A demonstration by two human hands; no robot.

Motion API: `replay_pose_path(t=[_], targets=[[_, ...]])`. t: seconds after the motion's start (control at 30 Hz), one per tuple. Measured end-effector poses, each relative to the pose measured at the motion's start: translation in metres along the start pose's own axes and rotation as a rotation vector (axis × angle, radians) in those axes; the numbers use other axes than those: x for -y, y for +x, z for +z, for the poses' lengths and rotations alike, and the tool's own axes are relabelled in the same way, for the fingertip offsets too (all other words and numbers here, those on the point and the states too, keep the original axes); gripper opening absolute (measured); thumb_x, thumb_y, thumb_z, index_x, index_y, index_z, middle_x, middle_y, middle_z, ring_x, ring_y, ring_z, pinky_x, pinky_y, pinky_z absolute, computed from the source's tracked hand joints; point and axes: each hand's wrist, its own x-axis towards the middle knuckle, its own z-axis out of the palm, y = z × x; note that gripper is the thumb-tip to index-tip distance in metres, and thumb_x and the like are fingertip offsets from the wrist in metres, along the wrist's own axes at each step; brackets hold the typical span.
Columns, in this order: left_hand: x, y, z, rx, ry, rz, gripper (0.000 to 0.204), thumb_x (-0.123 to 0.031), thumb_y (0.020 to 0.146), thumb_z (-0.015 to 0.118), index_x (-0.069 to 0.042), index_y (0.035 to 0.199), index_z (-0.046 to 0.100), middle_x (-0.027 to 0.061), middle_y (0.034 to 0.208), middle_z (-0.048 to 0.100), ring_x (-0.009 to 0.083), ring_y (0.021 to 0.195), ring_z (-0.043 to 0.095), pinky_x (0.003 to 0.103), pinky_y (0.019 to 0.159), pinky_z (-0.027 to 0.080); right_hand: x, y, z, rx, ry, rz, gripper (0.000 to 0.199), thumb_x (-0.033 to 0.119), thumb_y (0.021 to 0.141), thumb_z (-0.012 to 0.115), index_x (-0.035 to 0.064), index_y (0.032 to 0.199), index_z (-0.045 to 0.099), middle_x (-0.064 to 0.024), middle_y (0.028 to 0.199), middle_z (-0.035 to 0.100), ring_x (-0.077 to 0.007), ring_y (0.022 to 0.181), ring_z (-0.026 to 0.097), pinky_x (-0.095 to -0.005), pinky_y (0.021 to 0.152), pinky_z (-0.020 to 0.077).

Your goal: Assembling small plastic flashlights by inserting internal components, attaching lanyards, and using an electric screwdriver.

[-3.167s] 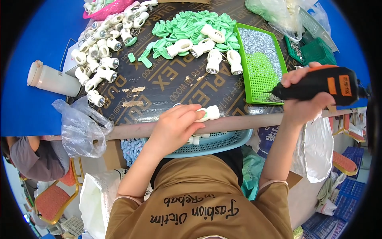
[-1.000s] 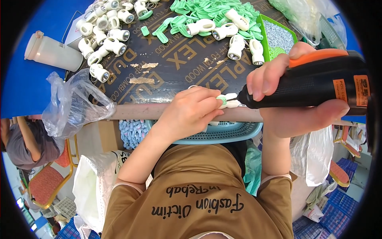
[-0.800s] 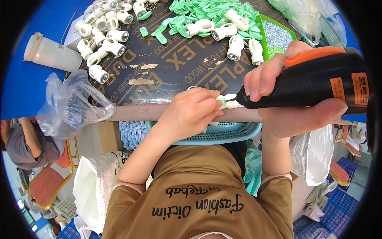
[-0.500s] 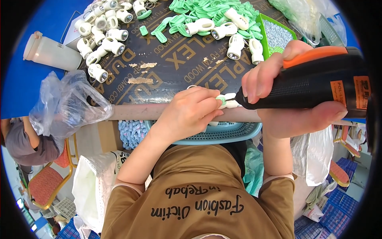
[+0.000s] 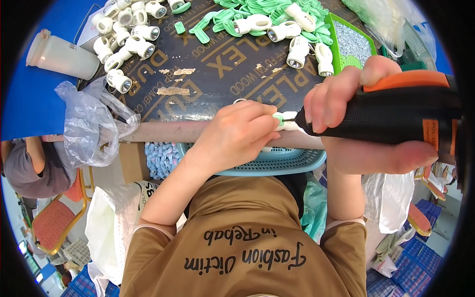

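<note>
Many white flashlights (image 5: 118, 80) lie heaped at the far left of the dark surface (image 5: 208, 94). Near centre, the left hand (image 5: 240, 126) has its grip curled around the held flashlight (image 5: 292, 127), at the surface's near edge, a green insert (image 5: 279, 122) showing past the fingertips. Farther right, a green tray (image 5: 332, 37) carries silvery pieces (image 5: 352, 42), likely screws. The right hand (image 5: 366, 156) wraps its grip firmly round an electric screwdriver (image 5: 391, 111), bit (image 5: 292, 119) over the insert; contact is unclear. Fastening the insert seems in hand; next, steady alignment and pressure appear needed.
</note>
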Motion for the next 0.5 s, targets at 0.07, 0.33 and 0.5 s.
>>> replay_pose_path(t=[0.07, 0.33, 0.5], targets=[[0.000, 0.000, 0.000, -0.008, -0.017, 0.015, 0.023, -0.004, 0.063, 0.079, -0.004, 0.078, 0.062, 0.0084, 0.086, 0.066, 0.0243, 0.070, 0.064, 0.033, 0.058, 0.051, 0.000, -0.002, 0.002, 0.002, 0.000, 0.009, 0.091, 0.092, 0.059, 0.046, 0.0102, 0.098, 0.044, -0.0055, 0.060, 0.051, -0.0170, 0.043, 0.044, -0.0306, 0.047, 0.0400], [0.002, 0.001, 0.000, 0.023, 0.008, 0.017, 0.022, -0.005, 0.064, 0.078, -0.003, 0.080, 0.063, 0.0090, 0.088, 0.066, 0.0249, 0.072, 0.064, 0.033, 0.059, 0.052, -0.003, 0.001, -0.002, -0.011, 0.062, 0.000, 0.093, 0.092, 0.060, 0.045, 0.0111, 0.106, 0.047, -0.0063, 0.062, 0.051, -0.0169, 0.045, 0.044, -0.0308, 0.049, 0.0397], [0.000, 0.001, -0.003, 0.035, 0.034, 0.024, 0.022, -0.006, 0.064, 0.077, -0.003, 0.081, 0.064, 0.0096, 0.089, 0.066, 0.0250, 0.073, 0.065, 0.033, 0.060, 0.052, 0.001, -0.002, 0.011, -0.182, 0.004, -0.006, 0.095, 0.091, 0.064, 0.042, 0.0090, 0.113, 0.047, -0.0081, 0.064, 0.051, -0.0187, 0.049, 0.046, -0.0318, 0.051, 0.0396]])
